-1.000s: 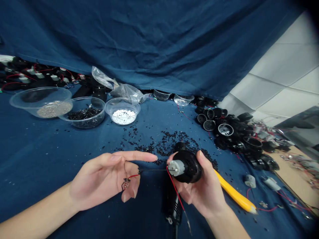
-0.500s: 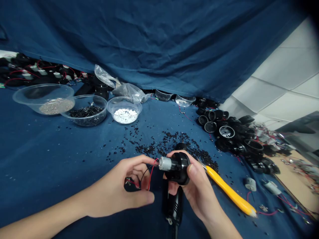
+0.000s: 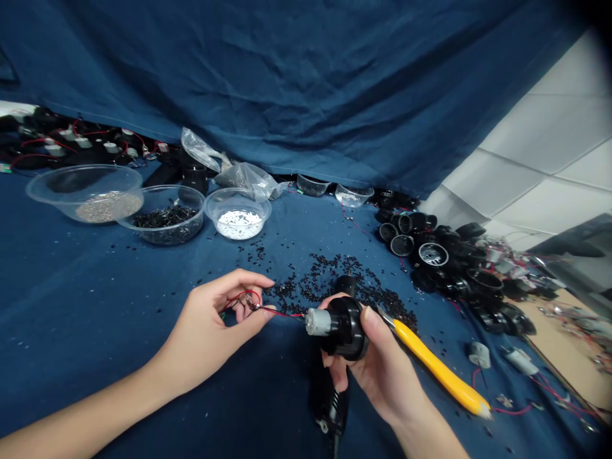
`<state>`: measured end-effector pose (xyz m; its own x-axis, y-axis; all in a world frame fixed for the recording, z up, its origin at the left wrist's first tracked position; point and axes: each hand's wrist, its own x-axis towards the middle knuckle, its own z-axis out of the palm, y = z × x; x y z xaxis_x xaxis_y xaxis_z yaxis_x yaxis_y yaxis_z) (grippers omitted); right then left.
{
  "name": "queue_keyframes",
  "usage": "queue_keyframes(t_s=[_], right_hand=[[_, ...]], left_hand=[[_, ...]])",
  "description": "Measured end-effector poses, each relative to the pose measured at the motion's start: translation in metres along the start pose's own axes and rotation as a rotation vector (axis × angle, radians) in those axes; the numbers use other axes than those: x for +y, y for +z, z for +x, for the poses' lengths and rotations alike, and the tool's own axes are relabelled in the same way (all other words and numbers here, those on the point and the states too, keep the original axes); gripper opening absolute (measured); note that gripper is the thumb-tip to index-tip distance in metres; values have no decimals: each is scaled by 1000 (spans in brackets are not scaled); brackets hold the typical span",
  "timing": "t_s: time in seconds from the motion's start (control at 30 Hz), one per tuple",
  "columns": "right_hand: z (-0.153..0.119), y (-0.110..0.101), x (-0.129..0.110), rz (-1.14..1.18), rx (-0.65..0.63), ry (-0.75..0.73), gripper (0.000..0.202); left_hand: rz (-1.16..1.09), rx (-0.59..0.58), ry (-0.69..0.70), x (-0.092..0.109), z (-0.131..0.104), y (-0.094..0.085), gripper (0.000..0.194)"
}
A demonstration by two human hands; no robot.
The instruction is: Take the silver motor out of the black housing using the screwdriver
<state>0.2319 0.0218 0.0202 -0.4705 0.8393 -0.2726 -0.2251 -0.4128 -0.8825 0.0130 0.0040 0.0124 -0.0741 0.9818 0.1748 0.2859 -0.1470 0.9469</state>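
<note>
A black round plastic housing (image 3: 348, 328) with a small silver motor (image 3: 318, 322) set in it is gripped by my right hand (image 3: 382, 357), thumb on its rim. Red and black wires (image 3: 284, 313) run left from the motor's end to my left hand (image 3: 220, 331). Its fingers are curled around the wires, with a small part on their ends against the palm. Behind and below the housing lies a black corded tool (image 3: 335, 401), partly hidden by my right hand. A yellow-handled tool (image 3: 440, 366) rests just right of that hand.
Many tiny black pieces (image 3: 329, 271) are scattered beyond my hands. Clear bowls stand back left, one with white pieces (image 3: 239, 224), another with black pieces (image 3: 167, 217). Black housings (image 3: 430, 255) are piled at right. Loose motors (image 3: 479, 355) lie front right.
My left hand has moved left and up, away from the motor. The wires, slack and looped before, now stretch out between the motor and that hand. My right hand keeps its hold.
</note>
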Motion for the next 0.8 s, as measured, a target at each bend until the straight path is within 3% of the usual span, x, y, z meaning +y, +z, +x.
queue_keyframes(t_s=[0.1,0.3,0.43,0.5,0.6,0.8], right_hand=[[1,-2,1,36,-29,-14,55],[4,-6,3,119,7,-53,53],[7,-7,2,196,62,-37,52],[9,-8,-1,250,90,-15,50],[13,-11,-6,301,130,5,49],[16,-16,-10,366,120,89,53]], left_hand=[[34,-21,80,-1,1,0,16],[47,-229,143,1,1,-5,5],[-7,-326,142,4,1,-5,15],[-45,-375,108,4,0,-4,18],[-127,-357,-6,-1,0,-1,12],[-536,-377,-278,-4,10,-6,16]])
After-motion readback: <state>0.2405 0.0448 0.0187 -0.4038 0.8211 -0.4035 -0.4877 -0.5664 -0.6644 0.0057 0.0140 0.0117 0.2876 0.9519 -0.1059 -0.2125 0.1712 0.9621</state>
